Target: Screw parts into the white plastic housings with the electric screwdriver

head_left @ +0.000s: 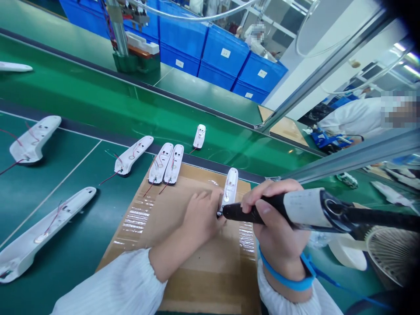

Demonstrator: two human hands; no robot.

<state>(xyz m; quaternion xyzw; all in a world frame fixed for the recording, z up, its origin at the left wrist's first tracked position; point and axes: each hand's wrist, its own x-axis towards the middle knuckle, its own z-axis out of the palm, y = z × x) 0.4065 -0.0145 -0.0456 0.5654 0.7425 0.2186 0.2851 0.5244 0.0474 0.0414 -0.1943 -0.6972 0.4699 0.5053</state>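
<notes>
My right hand (280,214) is wrapped round a black and white handheld tool (303,210) with a cable at its rear. The tool's black tip is at the lower end of a small white housing (229,186) near the cardboard's far right edge. Against that lower end, my left hand (205,214) has its fingers closed on the housing. Two white housings with thin wires (160,164) (174,164) lie side by side at the cardboard's far left corner. Under both hands is the taped cardboard (203,271).
More white housings (134,154) (35,139) (49,232) lie on the green table at left. One housing (199,136) rests on the green belt (114,111). Blue bins (223,52) stand behind. A fan (390,249) is at right; co-workers are in the background.
</notes>
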